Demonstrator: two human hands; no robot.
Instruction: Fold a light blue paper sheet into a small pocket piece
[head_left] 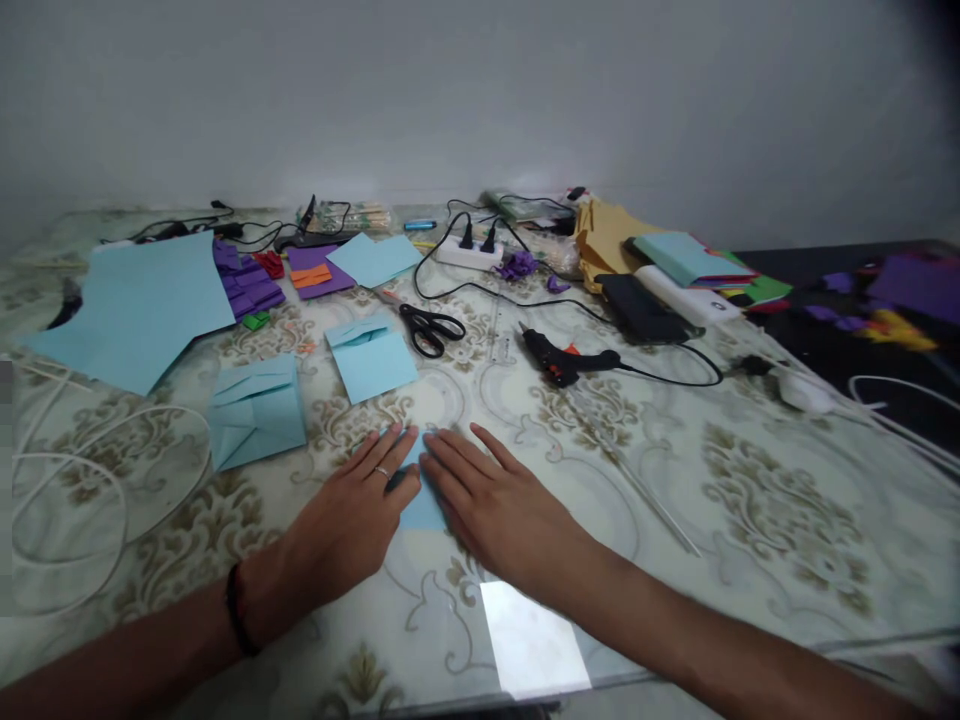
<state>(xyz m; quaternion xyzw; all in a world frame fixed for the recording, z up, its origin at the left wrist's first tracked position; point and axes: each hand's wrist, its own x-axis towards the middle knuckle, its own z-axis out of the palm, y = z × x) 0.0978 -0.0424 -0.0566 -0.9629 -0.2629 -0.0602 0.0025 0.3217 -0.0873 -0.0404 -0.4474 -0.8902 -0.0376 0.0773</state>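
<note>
A light blue sheet of paper (422, 512) lies on the table in front of me, mostly covered by my two hands. My left hand (367, 500) rests on its left side with the fingers stretched out, a ring on one of them. Flat across the paper's right side lies my right hand (487, 490), fingers extended and slightly spread. Beyond them is a folded light blue paper piece (373, 365), and to its left a folded blue paper pocket (259, 415). Black-handled scissors (431, 328) sit just behind. What lies under the palms is hidden.
At right a black glue gun (566, 358) rests with a clear glue stick (630, 470) near it. A white power strip (469, 252) stands at the back. Large blue paper (161, 300) and a white cable (112, 470) occupy the left. Stacked coloured paper (690, 258) lies back right.
</note>
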